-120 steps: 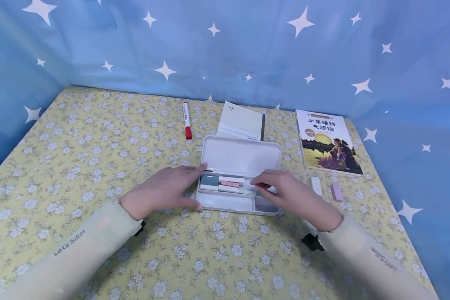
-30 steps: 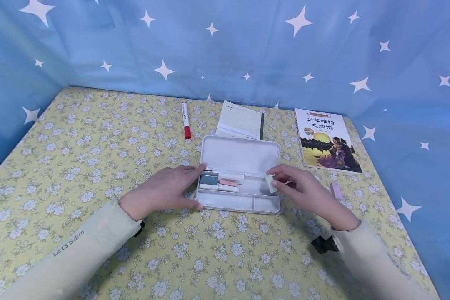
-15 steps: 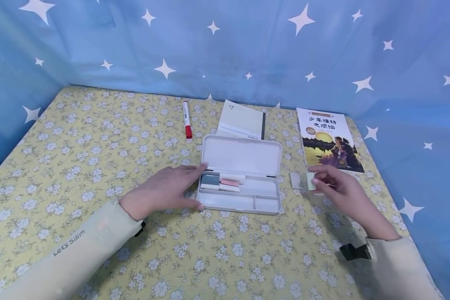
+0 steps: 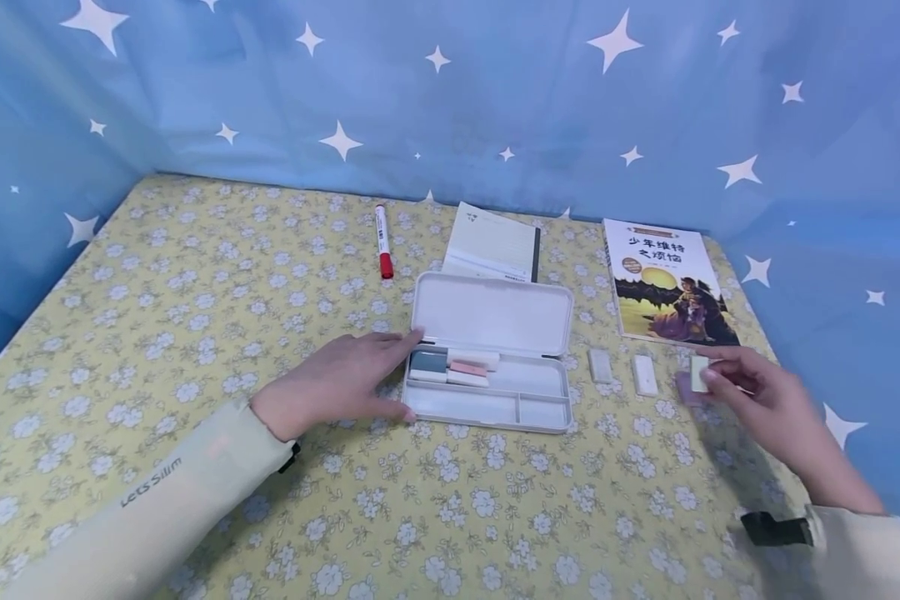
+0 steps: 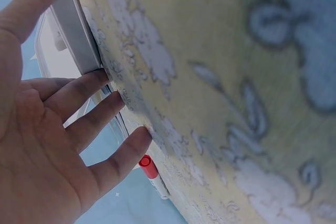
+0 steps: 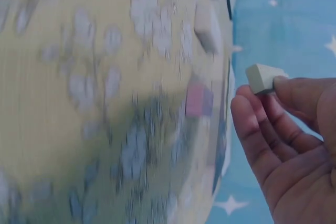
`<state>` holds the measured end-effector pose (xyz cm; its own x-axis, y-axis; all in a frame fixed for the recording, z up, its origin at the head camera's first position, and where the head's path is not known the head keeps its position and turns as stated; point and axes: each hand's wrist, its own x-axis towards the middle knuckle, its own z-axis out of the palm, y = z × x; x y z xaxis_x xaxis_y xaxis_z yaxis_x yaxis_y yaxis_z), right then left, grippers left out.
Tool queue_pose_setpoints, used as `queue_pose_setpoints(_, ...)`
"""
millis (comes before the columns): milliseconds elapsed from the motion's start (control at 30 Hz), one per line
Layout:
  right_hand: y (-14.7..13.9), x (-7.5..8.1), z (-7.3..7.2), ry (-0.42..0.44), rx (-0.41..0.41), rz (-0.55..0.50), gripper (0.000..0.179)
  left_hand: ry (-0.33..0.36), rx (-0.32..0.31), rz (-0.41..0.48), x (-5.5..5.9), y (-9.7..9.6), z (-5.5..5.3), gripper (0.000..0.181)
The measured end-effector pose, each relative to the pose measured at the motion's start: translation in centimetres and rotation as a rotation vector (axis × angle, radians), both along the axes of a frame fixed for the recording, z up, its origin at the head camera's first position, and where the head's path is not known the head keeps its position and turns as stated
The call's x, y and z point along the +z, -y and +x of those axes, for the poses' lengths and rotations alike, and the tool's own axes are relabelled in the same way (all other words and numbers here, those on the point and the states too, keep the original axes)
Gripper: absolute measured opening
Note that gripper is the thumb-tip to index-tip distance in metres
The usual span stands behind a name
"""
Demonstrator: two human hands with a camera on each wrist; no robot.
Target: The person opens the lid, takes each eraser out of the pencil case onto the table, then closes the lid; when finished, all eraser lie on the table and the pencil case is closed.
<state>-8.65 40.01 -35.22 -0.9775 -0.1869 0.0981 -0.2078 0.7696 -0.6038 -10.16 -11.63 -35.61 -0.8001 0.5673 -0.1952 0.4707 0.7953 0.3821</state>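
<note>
The right hand [image 4: 768, 404] pinched a pale green block [image 4: 699, 374] between thumb and fingers, at about 3 o'clock from the pencil case [image 4: 543, 423] as the head camera saw it. The right wrist view showed the block raised above the patterned cloth [image 4: 450, 517], apart from the purple block [image 4: 686, 390] lying there; from the head, the held block partly covered that one. A grey-white block [image 4: 600, 365] and a white block [image 4: 645, 375] lay on the cloth between case and right hand, also toward 3 o'clock.

The left hand [image 4: 337, 379] was at 9 o'clock, its fingers extended and spread, thumb and fingertips against the case's near side and seemingly steadying it rather than gripping. The lid was folded back toward 12 o'clock. In the far compartment sat a teal-and-white block [image 4: 428, 365], a pink-and-white block [image 4: 468, 373] and a white piece [image 4: 483, 358], grouped toward 10 o'clock.

The step in hand looked like placing one small block outside the case, probably in line with the loose ones. If so, the next move called for shifting it clear of the purple block, lowering it flat onto the cloth, and only then parting thumb and fingers, while the left hand kept the case steady.
</note>
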Motion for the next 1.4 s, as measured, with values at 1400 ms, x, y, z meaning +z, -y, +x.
queue_pose_setpoints(1400, -3.1, -1.0, -0.6, 0.245, -0.167, 0.257, 0.046, 0.020, 0.015, -0.007, 0.2, -0.1, 0.0, 0.108)
